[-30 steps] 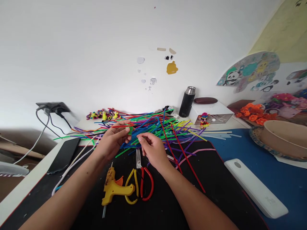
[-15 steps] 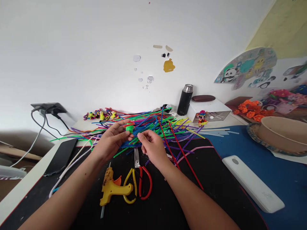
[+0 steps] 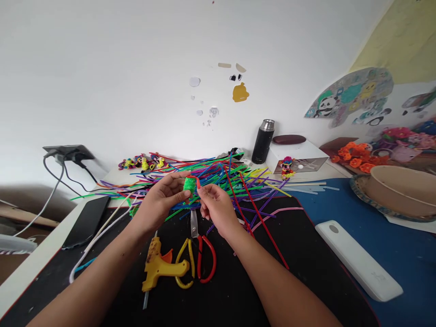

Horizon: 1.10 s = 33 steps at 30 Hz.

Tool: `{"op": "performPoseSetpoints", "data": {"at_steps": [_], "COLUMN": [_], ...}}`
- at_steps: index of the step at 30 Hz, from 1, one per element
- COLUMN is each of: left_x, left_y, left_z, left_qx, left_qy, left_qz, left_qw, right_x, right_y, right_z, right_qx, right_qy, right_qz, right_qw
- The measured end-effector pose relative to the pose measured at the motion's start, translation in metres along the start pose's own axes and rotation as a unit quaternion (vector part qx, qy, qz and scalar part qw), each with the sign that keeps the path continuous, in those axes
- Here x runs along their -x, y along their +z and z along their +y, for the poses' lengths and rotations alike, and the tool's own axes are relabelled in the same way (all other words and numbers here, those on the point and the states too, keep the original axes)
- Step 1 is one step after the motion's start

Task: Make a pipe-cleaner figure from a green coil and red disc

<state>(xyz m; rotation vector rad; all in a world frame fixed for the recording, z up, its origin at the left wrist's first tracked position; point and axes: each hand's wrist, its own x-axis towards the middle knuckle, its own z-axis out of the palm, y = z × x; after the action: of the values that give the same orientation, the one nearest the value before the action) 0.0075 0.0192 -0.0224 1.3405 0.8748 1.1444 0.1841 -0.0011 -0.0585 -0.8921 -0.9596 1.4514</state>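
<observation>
My left hand grips a short, tightly wound coil of bright green pipe cleaner between thumb and fingers. A red pipe cleaner lies along the coil's top edge. Its bent end is pinched between the thumb and forefinger of my right hand. Both hands hang above the near side of a heap of coloured pipe cleaners. Below them, scissors with red and yellow handles lie on the black mat. A yellow glue gun rests partly over the yellow handle.
A dark phone and a white cable lie at left. Small pipe-cleaner figures stand behind. Toward the right are a black thermos, a white box, another figure, a white oblong device and a beige bowl.
The green coil has moved slightly right and turned. My right hand has come up against it and now pinches the red pipe cleaner's end, where before its fingers were apart from the coil.
</observation>
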Motion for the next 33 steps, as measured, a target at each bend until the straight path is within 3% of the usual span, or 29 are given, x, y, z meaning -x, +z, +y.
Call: {"op": "performPoseSetpoints", "data": {"at_steps": [7, 20, 33], "left_x": [0.003, 0.007, 0.003], "left_y": [0.005, 0.010, 0.003], "left_z": [0.002, 0.003, 0.008], "left_qx": [0.002, 0.001, -0.112], "left_qy": [-0.003, 0.001, 0.018], "left_qz": [-0.025, -0.021, 0.035], "left_qw": [1.000, 1.000, 0.993], "right_x": [0.001, 0.004, -0.001], "right_y": [0.002, 0.004, 0.002], "right_z": [-0.001, 0.003, 0.006], "right_qx": [-0.044, -0.127, 0.008], "right_qy": [0.030, 0.101, 0.019], "right_qz": [-0.009, -0.097, -0.008], "right_qw": [0.999, 0.982, 1.000]}}
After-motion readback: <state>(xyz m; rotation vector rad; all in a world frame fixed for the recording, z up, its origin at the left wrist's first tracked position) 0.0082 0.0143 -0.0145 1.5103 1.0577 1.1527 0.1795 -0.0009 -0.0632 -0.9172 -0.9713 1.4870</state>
